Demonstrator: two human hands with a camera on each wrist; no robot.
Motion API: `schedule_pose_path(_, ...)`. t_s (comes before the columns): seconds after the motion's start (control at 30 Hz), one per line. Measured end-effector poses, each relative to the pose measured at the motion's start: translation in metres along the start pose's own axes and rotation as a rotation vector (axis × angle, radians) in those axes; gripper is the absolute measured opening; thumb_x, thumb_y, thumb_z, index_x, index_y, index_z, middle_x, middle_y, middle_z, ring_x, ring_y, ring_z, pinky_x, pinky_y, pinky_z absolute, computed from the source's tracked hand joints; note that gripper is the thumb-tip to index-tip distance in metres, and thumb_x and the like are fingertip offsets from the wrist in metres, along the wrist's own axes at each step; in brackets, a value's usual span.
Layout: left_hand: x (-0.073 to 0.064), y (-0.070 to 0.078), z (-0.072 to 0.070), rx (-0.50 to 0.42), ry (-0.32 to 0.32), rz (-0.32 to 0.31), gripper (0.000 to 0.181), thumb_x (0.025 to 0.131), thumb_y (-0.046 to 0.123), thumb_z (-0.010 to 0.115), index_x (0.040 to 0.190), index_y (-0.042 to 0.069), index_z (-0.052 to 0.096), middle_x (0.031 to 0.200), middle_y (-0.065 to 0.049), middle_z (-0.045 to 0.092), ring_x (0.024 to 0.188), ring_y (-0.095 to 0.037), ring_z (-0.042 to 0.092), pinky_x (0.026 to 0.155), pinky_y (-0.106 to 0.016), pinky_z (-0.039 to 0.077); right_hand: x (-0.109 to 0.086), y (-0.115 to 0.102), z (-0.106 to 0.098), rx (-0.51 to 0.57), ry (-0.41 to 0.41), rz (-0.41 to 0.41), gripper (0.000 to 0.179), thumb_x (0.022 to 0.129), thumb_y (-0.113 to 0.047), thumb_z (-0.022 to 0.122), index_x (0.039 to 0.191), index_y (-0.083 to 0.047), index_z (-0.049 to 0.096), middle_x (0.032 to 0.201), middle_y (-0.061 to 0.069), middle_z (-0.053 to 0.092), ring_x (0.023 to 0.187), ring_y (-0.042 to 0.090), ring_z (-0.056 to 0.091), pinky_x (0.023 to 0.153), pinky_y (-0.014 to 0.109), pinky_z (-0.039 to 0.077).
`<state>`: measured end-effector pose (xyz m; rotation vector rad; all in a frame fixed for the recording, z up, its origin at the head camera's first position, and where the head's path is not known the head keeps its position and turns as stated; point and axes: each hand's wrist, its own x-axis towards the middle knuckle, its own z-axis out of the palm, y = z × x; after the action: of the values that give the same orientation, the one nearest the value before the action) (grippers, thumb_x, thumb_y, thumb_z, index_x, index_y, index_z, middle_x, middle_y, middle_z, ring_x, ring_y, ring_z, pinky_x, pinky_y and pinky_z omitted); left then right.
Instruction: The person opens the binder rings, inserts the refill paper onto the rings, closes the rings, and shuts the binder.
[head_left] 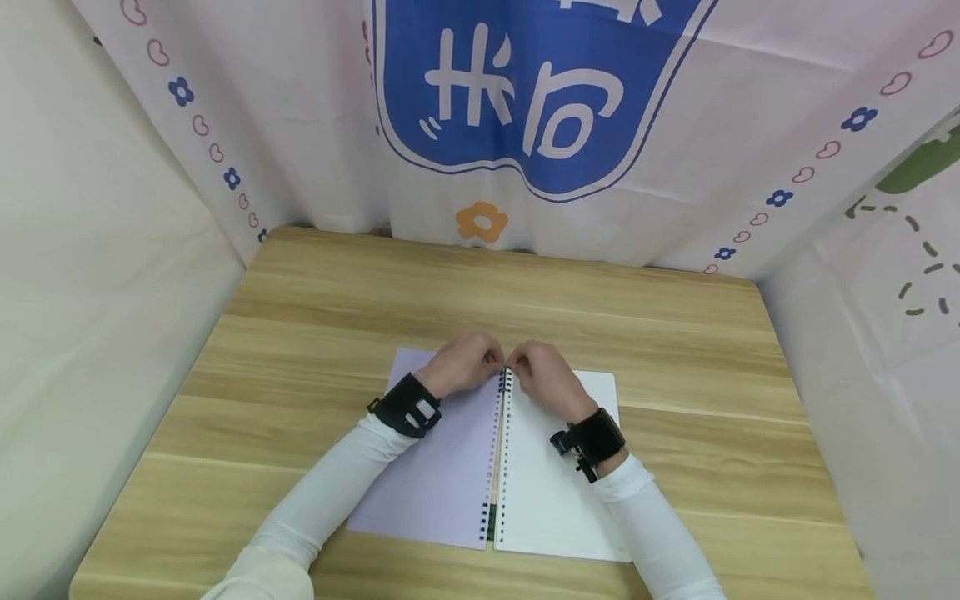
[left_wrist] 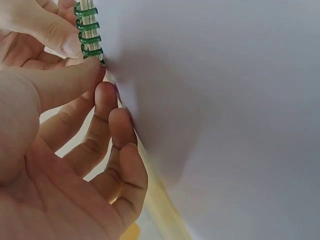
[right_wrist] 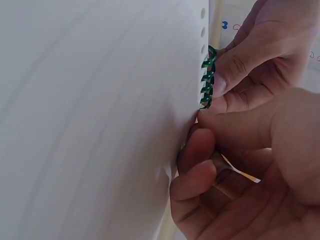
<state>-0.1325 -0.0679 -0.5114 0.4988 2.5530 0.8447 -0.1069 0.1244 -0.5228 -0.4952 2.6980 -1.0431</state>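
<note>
A loose-leaf notebook lies opened flat, a lilac sheet [head_left: 427, 475] on the left and white lined pages [head_left: 558, 492] on the right. Green binder rings [left_wrist: 91, 38] run through the punched holes at the top of the spine. My left hand [head_left: 465, 362] pinches the top end of these rings between thumb and fingers. From the other side, my right hand [head_left: 546, 379] pinches the same end, its thumb tip at the lowest ring in the right wrist view. Both hands' fingertips nearly meet there. A second green ring strip [head_left: 491, 522] sits at the bottom of the spine.
The notebook lies on a wood-grain table [head_left: 247, 400]. Behind the table's far edge hangs a white curtain [head_left: 322, 167] with a blue emblem. Pale fabric walls [head_left: 97, 275] stand on both sides. Each wrist wears a black strap with a device.
</note>
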Motion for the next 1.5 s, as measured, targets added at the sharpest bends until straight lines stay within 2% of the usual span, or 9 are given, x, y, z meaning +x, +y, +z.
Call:
schedule_pose_path(0.43, 0.001, -0.001, -0.008, 0.04, -0.03, 0.017, 0.009, 0.101, 0.015, 0.074, 0.105, 0.015, 0.081, 0.101, -0.001, 0.076, 0.088, -0.017, 0.066, 0.079, -0.033, 0.056, 0.005, -0.002, 0.0, 0.028, -0.017, -0.025, 0.017, 0.099, 0.005, 0.066, 0.11, -0.002, 0.078, 0.105, 0.009, 0.077, 0.091, 0.018, 0.067, 0.082, 0.033, 0.059)
schedule_pose_path(0.6, -0.009, -0.002, -0.007, 0.043, -0.016, 0.016, 0.008, 0.098, 0.018, 0.078, 0.105, 0.016, 0.08, 0.102, 0.001, 0.074, 0.089, -0.014, 0.066, 0.079, -0.033, 0.056, -0.006, -0.001, -0.002, 0.045, -0.03, 0.011, 0.012, 0.1, -0.001, 0.069, 0.109, -0.003, 0.076, 0.102, 0.008, 0.075, 0.087, 0.017, 0.065, 0.075, 0.03, 0.057)
schedule_pose_path(0.77, -0.019, 0.0, -0.001, 0.062, -0.058, 0.071, 0.005, 0.097, 0.025, 0.08, 0.099, 0.021, 0.079, 0.098, 0.007, 0.073, 0.089, -0.01, 0.064, 0.081, -0.031, 0.055, -0.021, -0.004, -0.004, 0.054, -0.058, 0.03, 0.007, 0.098, -0.002, 0.071, 0.103, -0.004, 0.076, 0.093, 0.005, 0.071, 0.079, 0.015, 0.062, 0.066, 0.028, 0.054)
schedule_pose_path(0.87, -0.021, 0.002, 0.003, 0.071, -0.072, 0.082, 0.005, 0.098, 0.026, 0.08, 0.095, 0.022, 0.079, 0.093, 0.008, 0.072, 0.085, -0.01, 0.064, 0.078, -0.03, 0.053, -0.024, -0.006, -0.003, 0.049, -0.062, 0.033, 0.005, 0.099, -0.003, 0.071, 0.102, -0.004, 0.075, 0.09, 0.004, 0.07, 0.075, 0.014, 0.061, 0.064, 0.027, 0.053)
schedule_pose_path(1.13, -0.024, 0.003, 0.006, 0.038, -0.062, 0.038, 0.007, 0.099, 0.024, 0.078, 0.098, 0.019, 0.082, 0.087, 0.007, 0.071, 0.075, -0.012, 0.063, 0.069, -0.03, 0.051, -0.027, -0.007, -0.002, 0.093, -0.083, 0.037, 0.006, 0.099, -0.004, 0.072, 0.101, -0.005, 0.077, 0.088, 0.003, 0.071, 0.073, 0.013, 0.061, 0.062, 0.026, 0.052)
schedule_pose_path(1.3, -0.025, 0.002, 0.008, 0.019, -0.062, 0.009, 0.005, 0.099, 0.023, 0.078, 0.097, 0.02, 0.081, 0.085, 0.006, 0.07, 0.074, -0.013, 0.063, 0.067, -0.03, 0.051, -0.027, -0.007, 0.0, 0.107, -0.084, 0.043, 0.006, 0.099, -0.003, 0.073, 0.101, -0.005, 0.077, 0.089, 0.003, 0.071, 0.074, 0.013, 0.061, 0.063, 0.026, 0.052)
schedule_pose_path(1.5, -0.029, 0.001, 0.008, 0.017, -0.056, 0.013, 0.005, 0.099, 0.023, 0.077, 0.097, 0.02, 0.081, 0.086, 0.007, 0.07, 0.074, -0.012, 0.063, 0.068, -0.03, 0.052, -0.029, -0.008, 0.001, 0.1, -0.07, 0.044, 0.006, 0.099, -0.005, 0.074, 0.102, -0.005, 0.078, 0.09, 0.003, 0.071, 0.077, 0.013, 0.06, 0.066, 0.026, 0.051)
